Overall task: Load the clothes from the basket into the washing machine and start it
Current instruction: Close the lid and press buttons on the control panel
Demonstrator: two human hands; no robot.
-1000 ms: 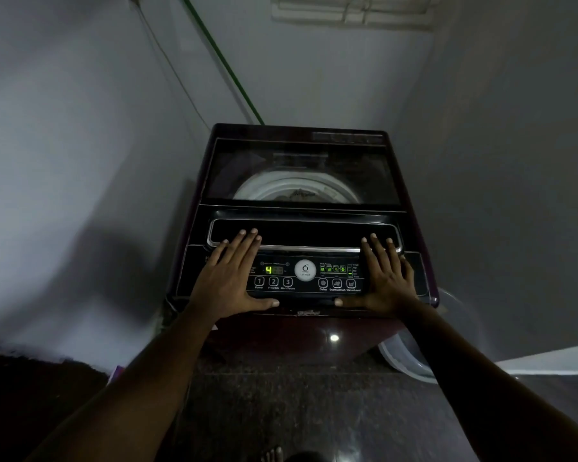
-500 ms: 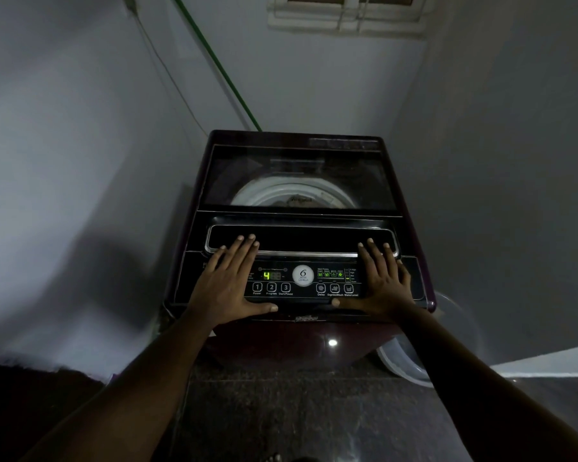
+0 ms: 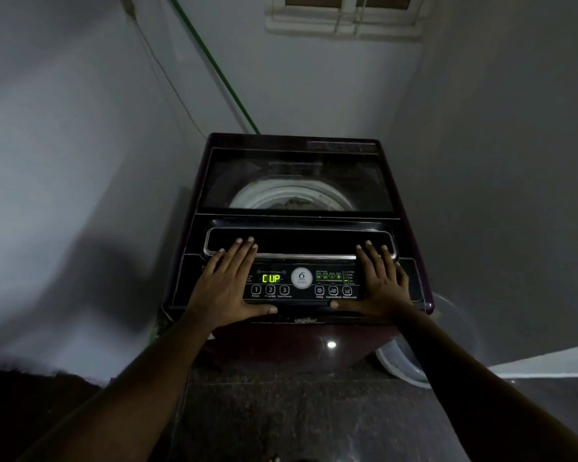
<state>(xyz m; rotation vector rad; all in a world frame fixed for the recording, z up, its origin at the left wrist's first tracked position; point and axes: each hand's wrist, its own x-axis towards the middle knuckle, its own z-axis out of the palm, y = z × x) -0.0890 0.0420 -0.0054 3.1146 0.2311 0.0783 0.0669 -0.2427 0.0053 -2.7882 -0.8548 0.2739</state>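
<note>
Washer stands in the corner between two walls, lid closed, the drum showing through the glass. Its display reads "CUP" in green. Left hand and right hand lie flat and open on the panel, one each side of the buttons, holding nothing. A pale tub sits just beside the washer on the right.

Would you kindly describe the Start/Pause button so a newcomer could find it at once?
Find the washing machine in the corner, then its control panel between the two hands. Under the green display sit three numbered round buttons; the Start/Pause button is the rightmost, marked 3.
</note>
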